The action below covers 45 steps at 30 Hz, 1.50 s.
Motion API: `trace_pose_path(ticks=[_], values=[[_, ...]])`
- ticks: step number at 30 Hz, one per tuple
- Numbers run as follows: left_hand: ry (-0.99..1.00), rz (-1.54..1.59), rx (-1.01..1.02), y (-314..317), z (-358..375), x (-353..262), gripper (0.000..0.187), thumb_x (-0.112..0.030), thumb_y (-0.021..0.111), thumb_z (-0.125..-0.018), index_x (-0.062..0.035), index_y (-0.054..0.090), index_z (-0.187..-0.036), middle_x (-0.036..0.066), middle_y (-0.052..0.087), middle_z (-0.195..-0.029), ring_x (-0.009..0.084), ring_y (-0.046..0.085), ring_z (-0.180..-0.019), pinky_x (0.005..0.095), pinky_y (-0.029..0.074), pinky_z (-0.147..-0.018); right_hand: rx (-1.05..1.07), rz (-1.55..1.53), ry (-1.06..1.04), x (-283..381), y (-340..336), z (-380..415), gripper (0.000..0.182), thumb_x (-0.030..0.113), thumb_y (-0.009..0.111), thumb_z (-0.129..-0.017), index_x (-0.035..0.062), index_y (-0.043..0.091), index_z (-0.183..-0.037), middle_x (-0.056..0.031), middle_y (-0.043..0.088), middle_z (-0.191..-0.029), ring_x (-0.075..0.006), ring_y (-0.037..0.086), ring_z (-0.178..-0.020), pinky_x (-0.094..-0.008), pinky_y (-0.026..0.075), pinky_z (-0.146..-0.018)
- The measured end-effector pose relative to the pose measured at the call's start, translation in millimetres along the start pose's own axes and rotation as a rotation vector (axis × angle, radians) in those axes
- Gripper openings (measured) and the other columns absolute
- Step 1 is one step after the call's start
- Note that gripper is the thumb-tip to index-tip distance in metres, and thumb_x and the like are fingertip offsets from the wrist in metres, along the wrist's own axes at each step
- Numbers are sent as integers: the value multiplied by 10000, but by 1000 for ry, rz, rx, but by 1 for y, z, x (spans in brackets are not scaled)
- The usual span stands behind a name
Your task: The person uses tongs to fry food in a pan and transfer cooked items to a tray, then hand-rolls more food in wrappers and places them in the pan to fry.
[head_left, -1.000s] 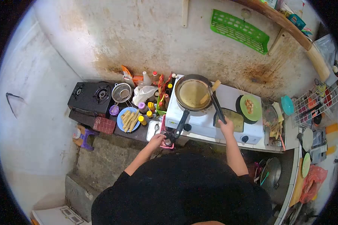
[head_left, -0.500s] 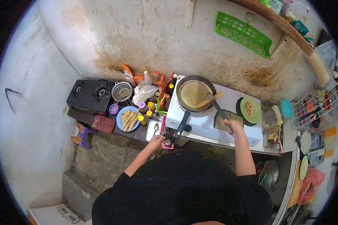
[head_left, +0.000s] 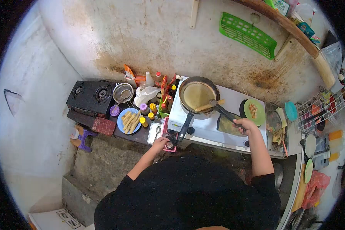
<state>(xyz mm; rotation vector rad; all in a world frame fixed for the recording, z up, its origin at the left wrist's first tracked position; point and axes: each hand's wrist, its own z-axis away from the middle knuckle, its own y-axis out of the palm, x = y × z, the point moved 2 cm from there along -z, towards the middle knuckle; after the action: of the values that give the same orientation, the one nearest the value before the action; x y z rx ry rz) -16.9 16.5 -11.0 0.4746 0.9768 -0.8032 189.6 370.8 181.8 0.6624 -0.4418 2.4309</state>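
A frying pan (head_left: 197, 94) with pale oil sits on the white stove (head_left: 176, 115), its black handle toward me. My right hand (head_left: 247, 126) grips the dark handle of a spatula (head_left: 226, 112), whose tip lies at the pan's right edge. A light brown rolled piece (head_left: 204, 107) is beside that tip, at the rim. My left hand (head_left: 161, 143) is closed on something dark that I cannot make out, over a pink tray (head_left: 173, 148), left of the pan handle.
A blue plate of rolls (head_left: 130, 121), bottles and jars stand to the left, near a black stove (head_left: 90, 97) and a strainer (head_left: 122, 93). Right of the pan is a green plate (head_left: 254, 111) with food. A dish rack (head_left: 318, 113) stands farther right.
My right hand has moved right and slightly up with the spatula, whose handle now lies flatter. The roll at the rim has shifted slightly left and down. My left hand has barely moved.
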Motion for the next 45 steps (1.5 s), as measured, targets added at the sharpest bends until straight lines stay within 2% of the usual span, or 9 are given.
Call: trace_pose_path(ticks=[7, 12, 16, 23, 32, 38, 41, 44, 45], values=[[-42, 109, 45, 4, 3, -5, 228, -218, 447, -850, -15, 542, -892, 19, 499, -627, 100, 465, -512, 223, 357, -447, -14, 49, -41, 19, 1, -13, 205, 171, 619, -765, 11, 489, -773, -33, 523, -650, -48, 368, -405, -175, 264, -322], [-37, 81, 0, 1, 5, -9, 229, -197, 449, -837, 5, 543, -888, 24, 529, -679, 93, 479, -565, 215, 380, -503, 10, 95, -11, 22, 8, -29, 226, 210, 628, -760, 28, 495, -772, -22, 522, -646, -45, 355, -396, -163, 259, -325], [-29, 45, -20, -4, -3, 5, 214, -184, 452, -825, -3, 551, -883, 25, 545, -703, 85, 492, -594, 211, 391, -529, 133, 18, 58, 13, 15, -40, 277, 308, 605, -772, 49, 509, -760, 6, 496, -626, -35, 339, -390, -156, 252, -328], [-28, 61, -24, -7, 2, 0, 208, -181, 445, -826, -11, 551, -883, 25, 537, -692, 91, 501, -598, 216, 404, -534, 306, -239, 77, -4, 36, -65, 241, 241, 612, -769, 69, 472, -862, -60, 542, -748, -61, 372, -434, -148, 260, -309], [-1, 25, -28, -5, -4, -7, 199, -182, 452, -821, -26, 554, -892, 20, 536, -677, 98, 492, -542, 214, 388, -480, 230, -424, 48, -15, 79, -86, 194, 209, 593, -783, 66, 473, -836, -35, 528, -723, -52, 360, -433, -147, 255, -313], [-49, 42, -47, -12, -5, -1, 194, -177, 448, -822, -26, 551, -888, 19, 533, -663, 95, 493, -536, 213, 386, -473, 36, -263, -261, -21, 89, -72, 181, 174, 609, -768, 23, 521, -813, -11, 479, -638, -57, 348, -426, -189, 226, -314], [-70, 1, -57, -12, 14, -22, 212, -199, 448, -829, -33, 561, -895, 20, 538, -688, 98, 495, -556, 223, 393, -480, -103, -35, -457, -26, 80, -73, 258, 137, 609, -748, 6, 563, -965, -48, 564, -744, -107, 470, -481, -233, 365, -380], [-56, -7, -56, -16, 6, -5, 248, -244, 438, -841, -61, 586, -919, 15, 548, -743, 98, 485, -590, 231, 393, -494, -455, 176, -885, -34, 72, -91, 466, 157, 640, -705, -6, 503, -1119, -94, 606, -835, -186, 573, -665, -285, 456, -596], [-49, -17, -59, -15, 8, -6, 245, -243, 441, -840, -60, 586, -916, 15, 547, -741, 97, 480, -576, 230, 388, -486, -490, 233, -893, -31, 71, -81, 489, 163, 646, -693, -3, 495, -1127, -108, 604, -871, -201, 575, -722, -288, 446, -651]])
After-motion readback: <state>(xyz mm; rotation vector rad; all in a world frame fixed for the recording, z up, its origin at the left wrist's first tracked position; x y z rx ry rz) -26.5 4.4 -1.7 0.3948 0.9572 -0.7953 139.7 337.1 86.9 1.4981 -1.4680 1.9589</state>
